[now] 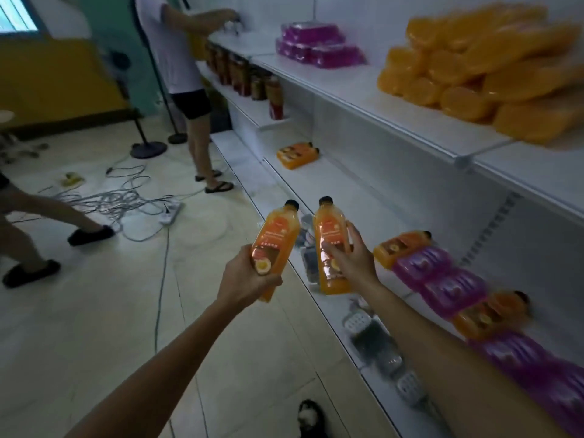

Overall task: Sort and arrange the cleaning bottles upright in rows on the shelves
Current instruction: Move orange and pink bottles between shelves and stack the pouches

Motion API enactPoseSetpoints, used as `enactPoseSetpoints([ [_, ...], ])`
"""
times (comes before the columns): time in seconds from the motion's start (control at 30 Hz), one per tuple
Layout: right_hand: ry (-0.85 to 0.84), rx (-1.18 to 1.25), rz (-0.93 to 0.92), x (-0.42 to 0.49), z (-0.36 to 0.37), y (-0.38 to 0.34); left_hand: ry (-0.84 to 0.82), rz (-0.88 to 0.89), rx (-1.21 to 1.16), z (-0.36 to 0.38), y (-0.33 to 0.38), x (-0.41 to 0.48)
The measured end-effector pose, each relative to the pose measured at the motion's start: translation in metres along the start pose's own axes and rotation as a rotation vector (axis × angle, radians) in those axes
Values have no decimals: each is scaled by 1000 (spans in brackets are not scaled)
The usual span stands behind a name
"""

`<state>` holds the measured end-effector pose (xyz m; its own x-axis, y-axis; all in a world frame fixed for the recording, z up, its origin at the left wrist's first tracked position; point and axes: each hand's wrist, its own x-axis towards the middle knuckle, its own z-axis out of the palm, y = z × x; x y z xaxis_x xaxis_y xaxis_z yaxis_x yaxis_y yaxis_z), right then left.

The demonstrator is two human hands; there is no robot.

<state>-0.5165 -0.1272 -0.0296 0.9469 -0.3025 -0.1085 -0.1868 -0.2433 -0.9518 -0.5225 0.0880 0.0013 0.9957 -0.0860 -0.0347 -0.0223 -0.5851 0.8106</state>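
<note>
Left hand [245, 279] fingers curl round 1 tilted orange plastic bottle with black cap [279, 235]; right hand [354, 260] fingers wrap a 2nd orange bottle [328, 229] beside white shelf [363, 197].

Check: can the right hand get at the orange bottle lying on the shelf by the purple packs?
Probably not: the right hand grips an upright orange bottle. The lying bottle sits near, nothing between.

It was dim where I stood; the only bright patch was a panel [17, 12] at top left. My lens bowed the shelves [331, 86], and edge bottles [467, 61] smeared soft.
</note>
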Motion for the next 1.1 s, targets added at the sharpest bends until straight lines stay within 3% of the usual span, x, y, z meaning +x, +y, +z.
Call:
enactPoseSetpoints([
  [0.4, -101, -141, 124, 231, 112, -5, -15, -187, 27, -15, -66, 225],
  [0.57, -94, -194, 130, 316, 150, -21, -39, -178, 45, -34, -84, 317],
  [0.7, -22, -233, 123, 385, 177, -25, -113, -105, 101, -52, -100, 411],
  [0.9, 171, -231, 285, 452, 205, -19, -270, -19, 272, -82, -115, 533],
  [1.1, 361, -187, 467, 495, 200, 5, -422, 61, 349, -43, -101, 619],
])
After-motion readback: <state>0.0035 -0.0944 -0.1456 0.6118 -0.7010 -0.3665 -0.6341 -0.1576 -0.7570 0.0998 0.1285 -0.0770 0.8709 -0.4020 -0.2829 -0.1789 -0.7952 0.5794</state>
